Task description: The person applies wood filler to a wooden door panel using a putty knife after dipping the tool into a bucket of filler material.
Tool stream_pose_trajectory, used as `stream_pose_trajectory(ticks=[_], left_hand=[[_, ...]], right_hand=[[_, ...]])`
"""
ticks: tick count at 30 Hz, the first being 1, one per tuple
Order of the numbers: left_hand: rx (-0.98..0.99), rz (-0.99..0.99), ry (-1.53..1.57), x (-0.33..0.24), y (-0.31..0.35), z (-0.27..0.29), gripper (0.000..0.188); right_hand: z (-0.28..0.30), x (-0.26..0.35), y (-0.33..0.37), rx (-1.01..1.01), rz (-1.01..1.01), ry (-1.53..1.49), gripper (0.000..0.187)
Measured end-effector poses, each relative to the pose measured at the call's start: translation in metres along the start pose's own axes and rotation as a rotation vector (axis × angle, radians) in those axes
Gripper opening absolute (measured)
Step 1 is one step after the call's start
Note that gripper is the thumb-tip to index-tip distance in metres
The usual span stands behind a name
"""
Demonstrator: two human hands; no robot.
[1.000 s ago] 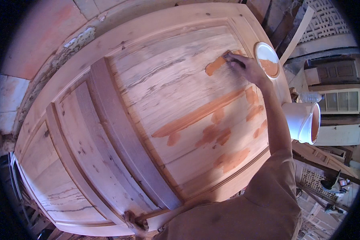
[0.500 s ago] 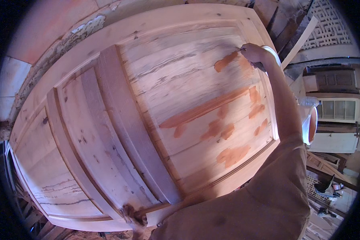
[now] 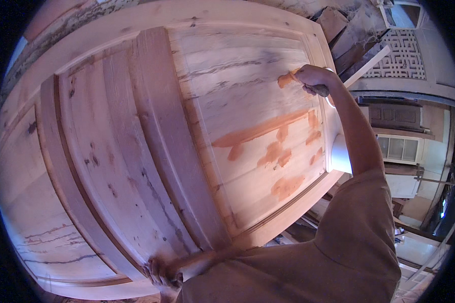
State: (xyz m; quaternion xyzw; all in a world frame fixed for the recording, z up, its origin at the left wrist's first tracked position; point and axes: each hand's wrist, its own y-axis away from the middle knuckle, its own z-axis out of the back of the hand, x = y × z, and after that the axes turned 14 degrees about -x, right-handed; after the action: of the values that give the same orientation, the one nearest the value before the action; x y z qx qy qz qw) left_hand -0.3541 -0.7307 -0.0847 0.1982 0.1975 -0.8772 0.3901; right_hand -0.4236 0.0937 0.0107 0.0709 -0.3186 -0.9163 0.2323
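A large panelled wooden door fills most of the view, with orange-brown smears on its right-hand panel. My right hand is closed around a small spreading tool over the far right of that panel. Only part of the tool's dark handle shows; the fist hides most of the rest. Right at its front lies an orange patch. My left hand grips the near edge of the door at the bottom, fingers bent over the frame.
A white tub stands by the door's right edge, partly behind my arm. Planks and a white lattice panel are at the far right. Beyond my right arm, a white glazed frame stands among other woodwork.
My view has shifted, so the door sits differently in it. My right hand is still at the far right of the panel, turned with its handle showing. My left hand stays on the near edge.
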Motion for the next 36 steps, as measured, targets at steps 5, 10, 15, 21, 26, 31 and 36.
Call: stream_pose_trajectory(ticks=[5, 10, 15, 21, 26, 31, 36], left_hand=[[0.006, -0.022, -0.043, 0.006, 0.005, 0.001, 0.067], [0.015, -0.004, -0.024, 0.009, 0.008, 0.005, 0.067], [0.037, 0.013, -0.012, 0.010, 0.018, 0.004, 0.068], [0.040, 0.016, -0.002, 0.009, 0.019, -0.003, 0.070], [-0.001, 0.015, 0.008, 0.002, 0.001, -0.002, 0.070], [-0.015, 0.013, -0.004, -0.013, -0.024, 0.006, 0.063], [-0.005, -0.022, 0.001, -0.003, -0.018, 0.000, 0.067]], right_hand=[[-0.011, 0.028, 0.029, -0.019, -0.078, -0.085, 0.030], [-0.026, 0.043, 0.038, -0.065, -0.070, -0.053, 0.029], [-0.032, 0.067, 0.056, -0.039, -0.048, -0.014, 0.039], [-0.037, 0.093, 0.142, 0.162, 0.090, -0.182, 0.049], [-0.099, 0.029, 0.189, -0.098, -0.003, -1.062, 0.048], [-0.151, -0.017, 0.169, -0.254, -0.034, -1.453, 0.047], [-0.136, -0.054, 0.113, -0.632, 0.357, -0.719, 0.046]])
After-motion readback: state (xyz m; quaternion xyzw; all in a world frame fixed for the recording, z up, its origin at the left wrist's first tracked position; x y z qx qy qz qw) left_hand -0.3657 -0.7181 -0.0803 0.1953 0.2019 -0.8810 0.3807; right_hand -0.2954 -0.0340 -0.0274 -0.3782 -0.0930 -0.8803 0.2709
